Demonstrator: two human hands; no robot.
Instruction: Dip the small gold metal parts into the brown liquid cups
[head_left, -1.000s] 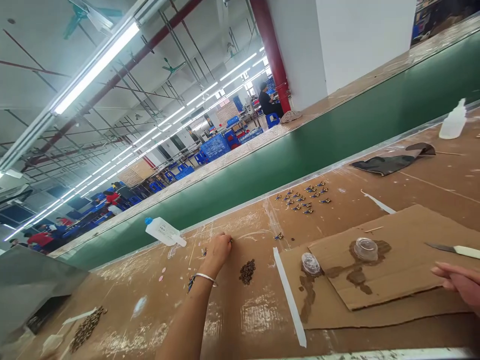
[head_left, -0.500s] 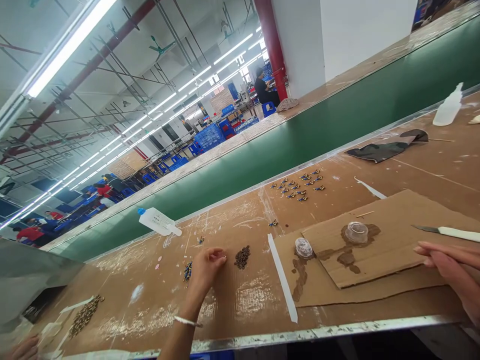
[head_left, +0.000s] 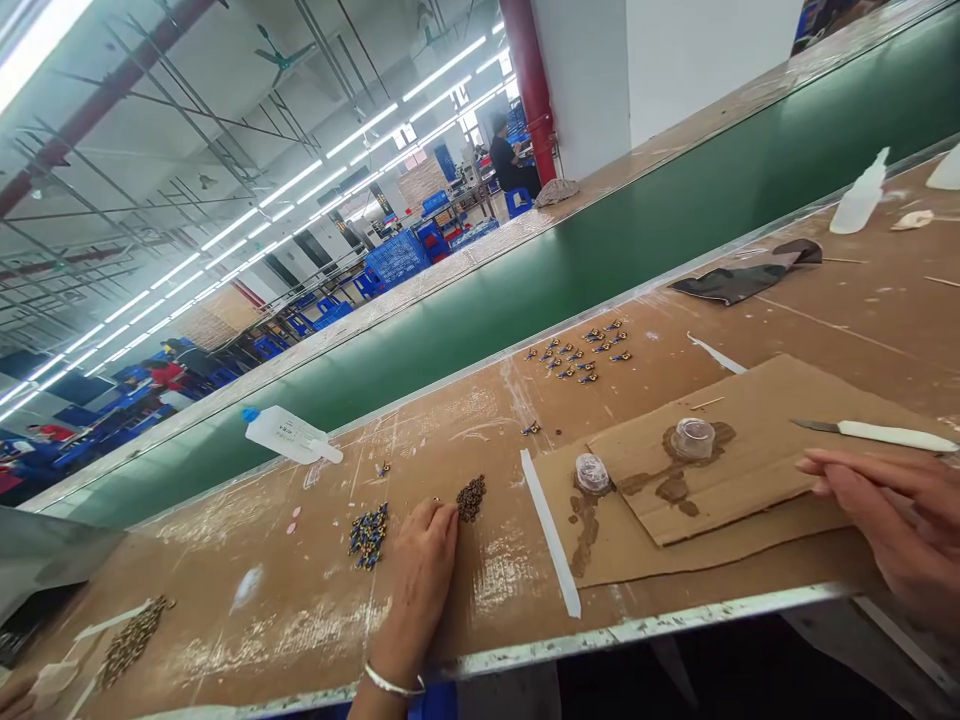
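My left hand (head_left: pixel 421 575) lies flat on the brown worktable (head_left: pixel 315 610), fingers stretched toward a small heap of dark brown parts (head_left: pixel 471 497). Just left of it sits a cluster of small blue-and-gold pieces (head_left: pixel 367 535). My right hand (head_left: pixel 889 520) hovers open at the right edge over the cardboard sheet (head_left: pixel 757 455), fingers extended, holding nothing. A white-handled knife (head_left: pixel 874 433) rests just above it. Two small clear round lids (head_left: pixel 694 437) (head_left: pixel 592 473) stand on the glue-stained cardboard.
A green conveyor belt (head_left: pixel 600 270) runs behind the table. Several blue-and-gold pieces (head_left: pixel 577 355) lie in rows near it. A white squeeze bottle (head_left: pixel 289 437) lies on its side; another (head_left: pixel 859 197) stands far right. A dark cloth (head_left: pixel 739 280), a white strip (head_left: pixel 551 533) and brown parts (head_left: pixel 131 640) are nearby.
My left hand has drawn back toward me from the far side of the table and flattened beside the brown heap. The blue-and-gold cluster now shows uncovered. The view has tilted downward.
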